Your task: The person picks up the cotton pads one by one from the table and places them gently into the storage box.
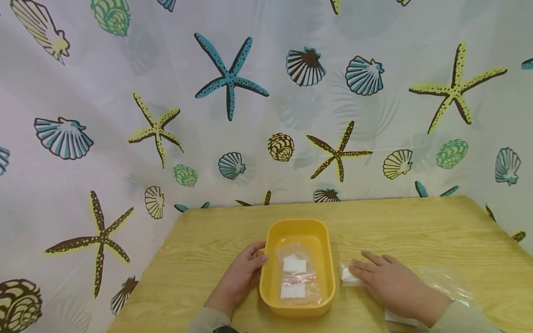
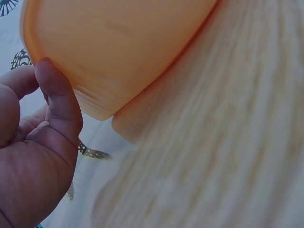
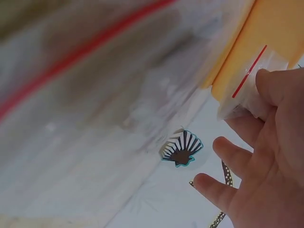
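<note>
My left hand [image 1: 244, 273] holds the left side of a yellow plastic bin [image 1: 300, 311]. In the left wrist view its thumb [image 2: 59, 97] presses on the outer wall near the rim, with fingers curled behind. Inside the bin lie clear zip bags [image 1: 293, 277] with white pieces in them and a pinkish-red seal strip. Right of the bin, my right hand [image 1: 393, 283] pinches a small zip bag [image 3: 249, 85] with a red seal line and something white inside. Its thumb and index finger grip the bag while the other fingers spread apart.
More clear bags [image 1: 447, 281] lie on the wooden table [image 1: 216, 240] around my right forearm, one with a white piece [image 1: 399, 318] partly hidden under the wrist. A white curtain [image 1: 266, 101] printed with starfish and shells hangs behind the table and along its sides.
</note>
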{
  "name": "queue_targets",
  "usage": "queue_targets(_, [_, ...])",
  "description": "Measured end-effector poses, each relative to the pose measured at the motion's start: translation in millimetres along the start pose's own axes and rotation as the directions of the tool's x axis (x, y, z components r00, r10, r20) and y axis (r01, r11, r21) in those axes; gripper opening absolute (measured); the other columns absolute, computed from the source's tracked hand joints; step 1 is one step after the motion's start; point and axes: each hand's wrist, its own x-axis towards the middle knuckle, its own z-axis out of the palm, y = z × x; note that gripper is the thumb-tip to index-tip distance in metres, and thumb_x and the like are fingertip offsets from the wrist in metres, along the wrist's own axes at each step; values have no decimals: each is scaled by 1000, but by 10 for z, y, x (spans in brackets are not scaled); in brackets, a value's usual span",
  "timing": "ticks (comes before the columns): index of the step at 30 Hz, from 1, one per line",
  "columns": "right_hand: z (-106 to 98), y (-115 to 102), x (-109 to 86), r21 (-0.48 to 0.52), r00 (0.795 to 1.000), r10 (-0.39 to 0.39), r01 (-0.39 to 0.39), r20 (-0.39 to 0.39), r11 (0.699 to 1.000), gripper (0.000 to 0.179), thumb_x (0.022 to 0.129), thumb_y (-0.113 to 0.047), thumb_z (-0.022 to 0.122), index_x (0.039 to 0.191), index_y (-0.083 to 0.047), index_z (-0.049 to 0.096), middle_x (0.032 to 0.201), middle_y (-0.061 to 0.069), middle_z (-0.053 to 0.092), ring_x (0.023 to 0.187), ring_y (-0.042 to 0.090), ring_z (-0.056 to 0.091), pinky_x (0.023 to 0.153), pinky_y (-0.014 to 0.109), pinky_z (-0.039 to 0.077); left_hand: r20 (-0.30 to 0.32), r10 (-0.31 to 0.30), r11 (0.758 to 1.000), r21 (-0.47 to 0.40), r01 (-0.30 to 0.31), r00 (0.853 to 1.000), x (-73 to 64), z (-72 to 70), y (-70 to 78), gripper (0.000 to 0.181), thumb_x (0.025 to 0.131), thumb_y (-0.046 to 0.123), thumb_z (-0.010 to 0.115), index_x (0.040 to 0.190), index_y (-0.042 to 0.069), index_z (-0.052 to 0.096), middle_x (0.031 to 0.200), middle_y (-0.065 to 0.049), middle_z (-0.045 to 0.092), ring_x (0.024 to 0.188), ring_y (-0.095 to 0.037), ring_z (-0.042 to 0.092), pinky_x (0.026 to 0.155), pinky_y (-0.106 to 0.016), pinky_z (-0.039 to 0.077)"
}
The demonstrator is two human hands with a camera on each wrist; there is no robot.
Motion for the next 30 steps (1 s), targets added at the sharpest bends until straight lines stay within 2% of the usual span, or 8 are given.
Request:
queue_targets(6, [-71, 72, 12, 1, 995, 58, -58, -87, 998, 43, 103, -28, 59, 144, -15, 59, 145, 2, 57, 137, 35, 46, 100, 58, 46, 0, 8, 1000, 19, -8, 1000, 48, 23, 41, 52, 105, 13, 54, 153, 6, 38, 113, -18, 55, 89, -22, 60, 78, -34, 58])
queue_targets(13, [-147, 90, 60, 46, 985, 122, -117, -120, 992, 44, 104, -31, 57, 145, -14, 58, 146, 3, 55, 139, 36, 43, 102, 60, 43, 19, 1, 1000, -3, -1, 1000, 54, 55, 8, 53, 104, 11, 54, 154, 4, 36, 110, -16, 55, 87, -20, 59, 75, -31, 57])
queue_targets(20, [-246, 6, 193, 113, 979, 122, -105, -160, 988, 45, 105, -32, 54, 147, -15, 56, 148, 2, 54, 142, 36, 40, 105, 61, 40, 11, 24, 1000, -4, -24, 1000, 53, 62, -11, 53, 105, 10, 54, 154, 3, 36, 111, -17, 55, 90, -20, 61, 76, -32, 57])
queue_targets(30, [-182, -184, 470, 184, 981, 99, -67, -168, 981, 46, 108, -37, 47, 149, -17, 53, 151, 0, 51, 145, 33, 35, 110, 59, 36, -1, 6, 1000, 2, -6, 1000, -6, 15, -3, 55, 104, 16, 58, 153, 4, 37, 111, -15, 55, 88, -19, 60, 77, -32, 57])
